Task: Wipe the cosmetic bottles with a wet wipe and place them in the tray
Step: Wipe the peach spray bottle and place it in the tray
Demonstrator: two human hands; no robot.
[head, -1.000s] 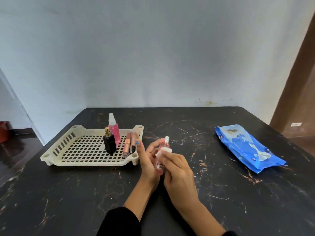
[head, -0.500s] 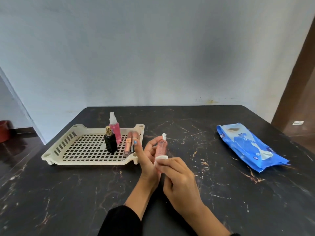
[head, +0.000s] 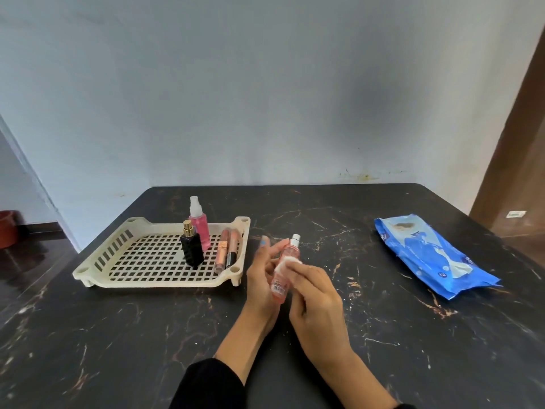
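Note:
My left hand holds a small pink bottle with a white cap, upright and slightly tilted, above the table's middle. My right hand presses a folded white wet wipe against the bottle's upper body. To the left stands a cream slotted tray. In its right part stand a pink spray bottle and a black bottle with a gold cap. Two slim pink tubes lie beside them along the tray's right wall.
A blue pack of wet wipes lies at the right of the dark marble table. The wall is right behind the table's far edge. A brown door frame stands at the far right.
My right hand has slid the wipe up the bottle's body from lower down. The left hand keeps the same hold on the bottle.

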